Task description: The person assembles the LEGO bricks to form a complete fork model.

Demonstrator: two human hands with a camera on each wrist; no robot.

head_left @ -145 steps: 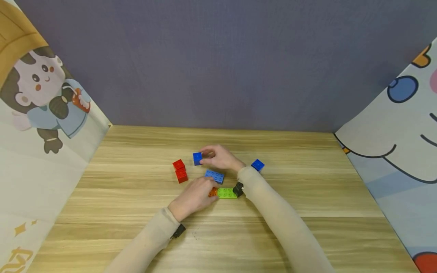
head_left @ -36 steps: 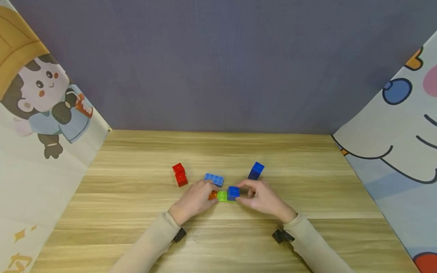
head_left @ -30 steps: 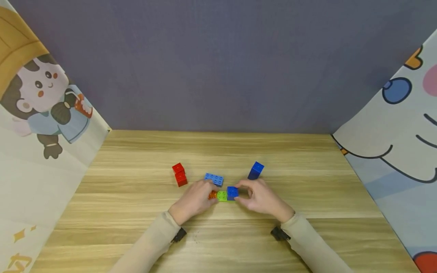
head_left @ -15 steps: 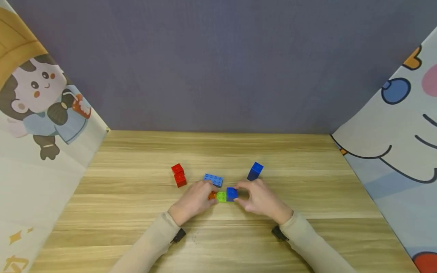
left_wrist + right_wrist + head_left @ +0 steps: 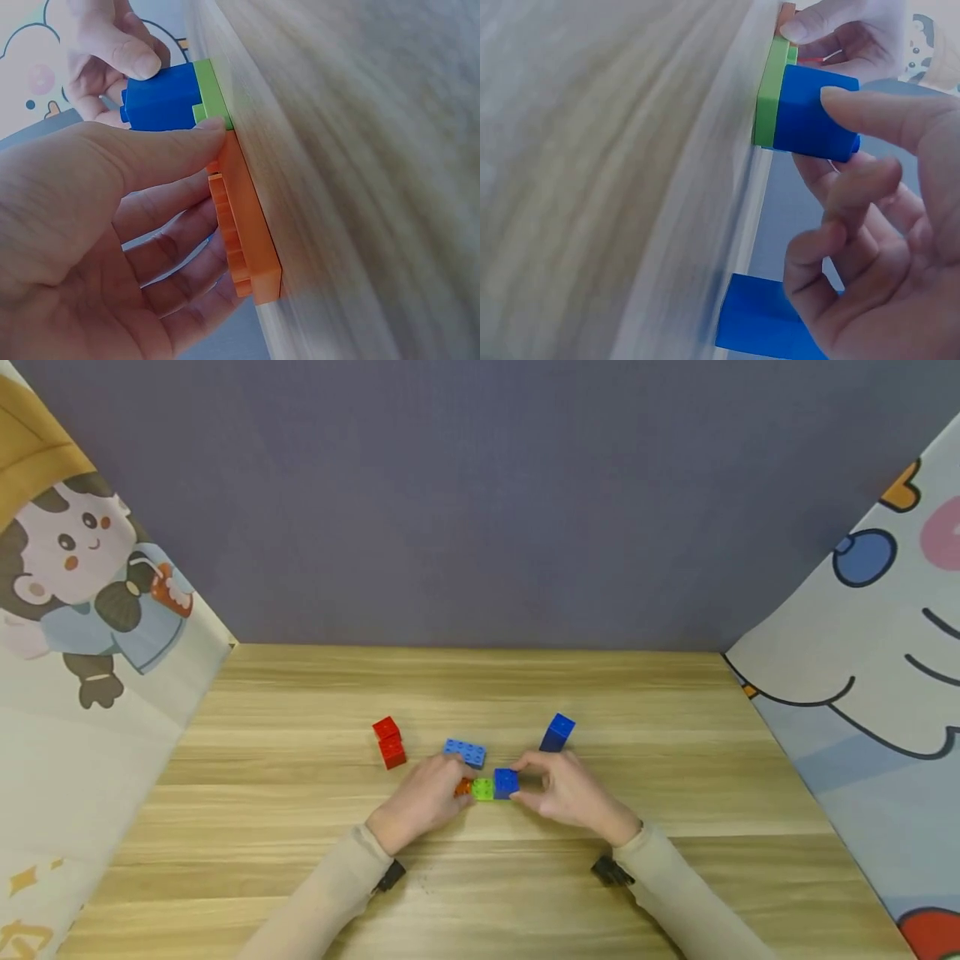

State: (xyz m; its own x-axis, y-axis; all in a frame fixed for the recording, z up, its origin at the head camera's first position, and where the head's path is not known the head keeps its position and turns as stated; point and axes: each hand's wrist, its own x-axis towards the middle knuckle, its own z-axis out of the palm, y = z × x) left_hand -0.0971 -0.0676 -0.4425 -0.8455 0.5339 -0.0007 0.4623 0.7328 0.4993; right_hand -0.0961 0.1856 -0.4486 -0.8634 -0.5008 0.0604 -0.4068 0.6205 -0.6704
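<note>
My left hand pinches the flat orange brick between thumb and fingers, low on the table. Against its right end lies a flat lime-green brick, whose left studs are bare. A dark blue block sits upright on the green brick's right end, flush against it as far as the right wrist view shows. My right hand holds this blue block with the thumb on one side and a finger on the other. In the head view, the left fingers cover most of the orange brick.
Behind the left hand lies a lighter blue studded brick. Two red blocks stand together to the left. Another dark blue block stands tall just behind the right hand. A grey panel rises behind the wooden table.
My right hand has brought a blue block from the back of the table onto the green brick's right end. Lately it has barely moved; the left hand keeps its place on the orange brick.
</note>
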